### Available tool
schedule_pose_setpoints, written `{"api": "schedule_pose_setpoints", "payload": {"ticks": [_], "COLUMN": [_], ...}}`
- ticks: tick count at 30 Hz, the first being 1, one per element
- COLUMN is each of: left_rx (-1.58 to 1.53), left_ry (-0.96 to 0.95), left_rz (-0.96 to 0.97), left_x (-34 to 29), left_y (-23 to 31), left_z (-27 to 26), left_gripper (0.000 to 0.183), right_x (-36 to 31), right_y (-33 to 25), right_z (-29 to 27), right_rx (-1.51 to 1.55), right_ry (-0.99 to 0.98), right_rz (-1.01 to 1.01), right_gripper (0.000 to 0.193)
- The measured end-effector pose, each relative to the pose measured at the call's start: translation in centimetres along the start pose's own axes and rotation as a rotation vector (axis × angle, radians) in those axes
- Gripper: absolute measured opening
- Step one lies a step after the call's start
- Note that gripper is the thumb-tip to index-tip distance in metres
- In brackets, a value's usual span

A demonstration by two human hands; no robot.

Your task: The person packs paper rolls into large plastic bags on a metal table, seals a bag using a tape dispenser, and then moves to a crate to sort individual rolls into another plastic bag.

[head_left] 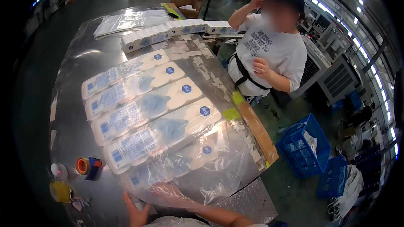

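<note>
Several long packs of white paper rolls in printed clear wrap lie side by side on the metal table. A clear plastic bag covers the nearest pack. My right hand shows faintly through the film beside that pack; its fingers are too blurred to read. My left hand is at the table's near side, thumb and fingers apart, close to the bag's edge. A small white thing shows between them, and I cannot tell what it is.
Tape rolls and a yellow roll sit at the left. Flat plastic bags and a row of roll packs lie at the far side. A co-worker stands across the table; blue crates are on the floor.
</note>
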State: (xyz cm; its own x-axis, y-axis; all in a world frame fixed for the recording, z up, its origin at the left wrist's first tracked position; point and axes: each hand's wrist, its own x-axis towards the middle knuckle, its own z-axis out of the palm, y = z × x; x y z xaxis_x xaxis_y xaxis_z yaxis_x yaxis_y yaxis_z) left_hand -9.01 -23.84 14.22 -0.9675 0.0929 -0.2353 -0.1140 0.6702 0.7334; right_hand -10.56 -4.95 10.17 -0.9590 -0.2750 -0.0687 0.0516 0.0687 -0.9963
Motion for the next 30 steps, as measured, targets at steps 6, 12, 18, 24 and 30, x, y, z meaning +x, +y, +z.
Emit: {"api": "schedule_pose_setpoints", "payload": {"ticks": [6, 12, 18, 24, 30], "left_rx": [-0.081, -0.37, -0.241, -0.08, -0.088], "left_ry": [0.125, -0.038, 0.13, 0.067, 0.105], "left_rz": [0.224, -0.058, -0.039, 0.078, 0.114], "left_x": [-2.5, -0.5, 0.0, 0.8, 1.3], "left_y": [-0.3, -4.9, -1.9, -4.3, -5.4], "left_z": [1.1, 0.2, -0.5, 0.5, 1.0], "left_gripper": [0.067, 0.062, 0.016, 0.018, 0.02], "right_x": [-0.5, -2.0, -9.4, -13.5, -5.8], "right_y": [-4.5, -3.2, 4.0, 5.2, 1.0], "right_z": [4.0, 2.1, -7.3, -15.5, -19.9], "right_rx": [0.159, -0.15, -0.027, -0.172, -0.4], "right_ry": [-0.42, -0.303, 0.358, 1.181, 1.032], "right_rz": [0.088, -0.378, 0.49, 0.295, 0.03], "right_gripper": [0.035, 0.039, 0.036, 0.092, 0.107]}}
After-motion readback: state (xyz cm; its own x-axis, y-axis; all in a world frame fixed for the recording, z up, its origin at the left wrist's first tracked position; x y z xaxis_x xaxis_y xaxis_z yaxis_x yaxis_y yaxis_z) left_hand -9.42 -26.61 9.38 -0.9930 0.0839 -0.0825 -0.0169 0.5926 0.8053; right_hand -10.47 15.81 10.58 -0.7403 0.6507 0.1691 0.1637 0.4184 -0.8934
